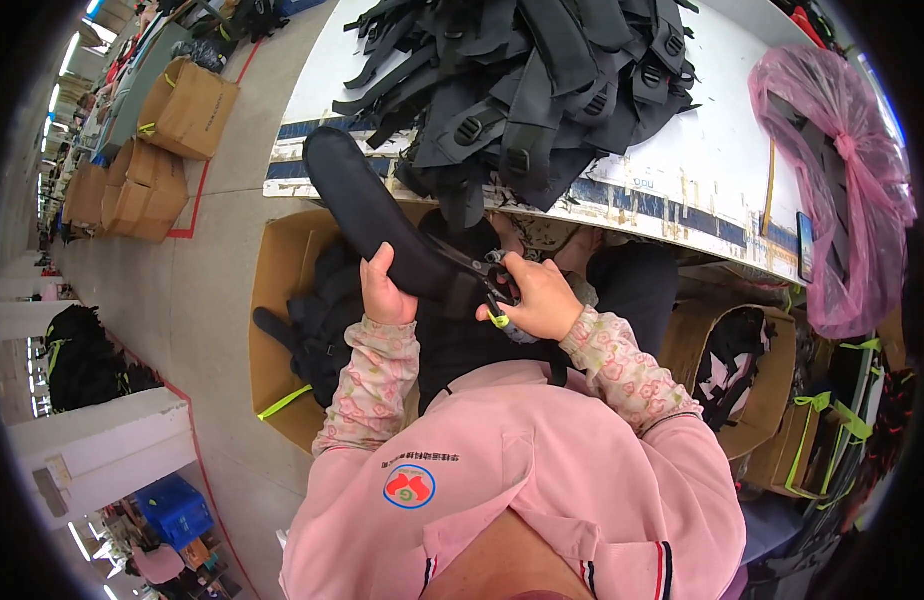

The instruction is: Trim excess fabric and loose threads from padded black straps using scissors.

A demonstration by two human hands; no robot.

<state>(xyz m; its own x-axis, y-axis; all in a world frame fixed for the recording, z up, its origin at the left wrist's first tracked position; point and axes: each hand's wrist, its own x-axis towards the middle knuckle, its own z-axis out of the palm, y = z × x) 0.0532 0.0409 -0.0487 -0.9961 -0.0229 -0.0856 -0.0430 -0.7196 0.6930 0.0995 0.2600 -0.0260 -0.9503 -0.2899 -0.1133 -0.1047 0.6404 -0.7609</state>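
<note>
My left hand (386, 292) grips a long black padded shoulder strap (370, 212), its thumb up along the near side. The strap slants from the table edge down toward my lap, its rounded end pointing up and left. In my right hand (544, 300) is a pair of black-handled scissors (472, 262), with my fingers in the handles. Their blades point left and lie against the strap's lower part. A bit of yellow-green material shows at the lower handle. The strap's lower end blends into dark cloth on my lap, so its outline is hard to make out.
A heap of black straps with buckles (527, 110) covers much of the white table (662, 205) ahead. An open cardboard box (272, 290) with black pieces stands left of my lap; another carton (772, 375) is at right. A pink plastic bag (847, 150) hangs over the table's right end.
</note>
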